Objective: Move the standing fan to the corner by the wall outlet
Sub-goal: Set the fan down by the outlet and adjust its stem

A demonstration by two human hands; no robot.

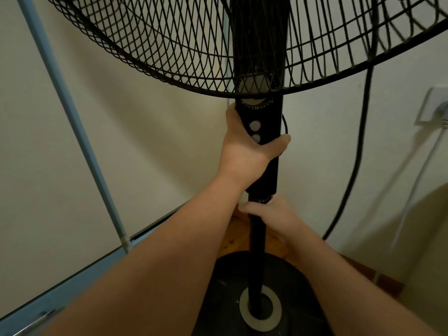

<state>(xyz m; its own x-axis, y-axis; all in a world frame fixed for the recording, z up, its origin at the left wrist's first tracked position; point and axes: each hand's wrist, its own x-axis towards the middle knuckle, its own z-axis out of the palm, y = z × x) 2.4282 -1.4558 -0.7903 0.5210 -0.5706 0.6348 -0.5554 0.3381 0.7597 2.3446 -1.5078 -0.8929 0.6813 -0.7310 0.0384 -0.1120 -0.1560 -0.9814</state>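
At far left we see a pale blue frame [70,122], one slanted tube meeting a horizontal rail low against the cream wall [135,146]. Moving right, we reach the standing fan [263,175], black throughout, upright in the corner where the two walls meet. Its wire grille [155,44], a wide dome of radial and ringed wires, fills the top of the view. Below it we note the flat control column [265,122] bearing a timer dial with white numerals and two round grey buttons. Our left hand [247,146] grasps this column, fingers behind it and thumb wrapped across its front. Lower down, our right hand [271,214] is clenched round the slim round pole [257,263] just beneath the collar. The pole enters a pale ring at the centre of the round black base [232,282], which rests on the wooden floor [238,238]. Further right, a black cord [358,146] hangs along the wall, and at far right a white wall outlet [434,105] holds a plug with a white cable [417,185] trailing down
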